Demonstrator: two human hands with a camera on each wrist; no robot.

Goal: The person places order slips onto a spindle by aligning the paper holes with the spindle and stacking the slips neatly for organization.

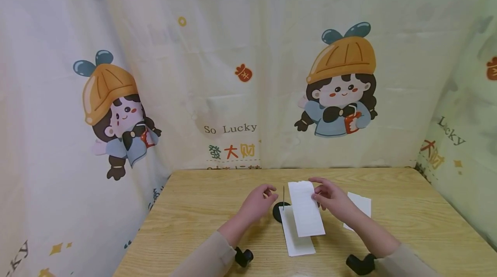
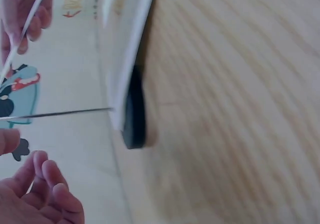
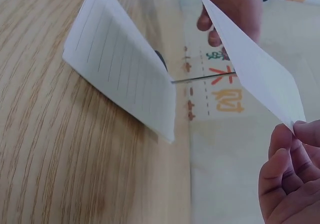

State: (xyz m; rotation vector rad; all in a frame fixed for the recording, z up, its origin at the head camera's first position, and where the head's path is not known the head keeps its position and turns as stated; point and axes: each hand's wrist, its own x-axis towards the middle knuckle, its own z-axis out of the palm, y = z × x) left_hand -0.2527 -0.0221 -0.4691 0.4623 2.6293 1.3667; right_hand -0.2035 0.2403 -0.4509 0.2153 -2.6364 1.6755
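My right hand (image 1: 335, 201) pinches a white sheet of paper (image 1: 306, 212) by its right edge, holding it raised and tilted. Below it, lined paper slips (image 1: 301, 247) lie pierced by the thin metal spike (image 1: 283, 195) of a bill spike with a round black base (image 1: 276, 213). In the right wrist view, the spike rises from one end of the lined slips (image 3: 120, 64), and the held sheet (image 3: 262, 71) overlaps its tip. My left hand (image 1: 259, 203) hovers left of the spike, fingers loosely bent and holding nothing.
More white paper (image 1: 361, 205) lies on the wooden table (image 1: 202, 212), partly behind my right forearm. Black wrist camera mounts (image 1: 243, 257) sit at both wrists. A printed curtain (image 1: 217, 74) hangs behind the table and along its sides.
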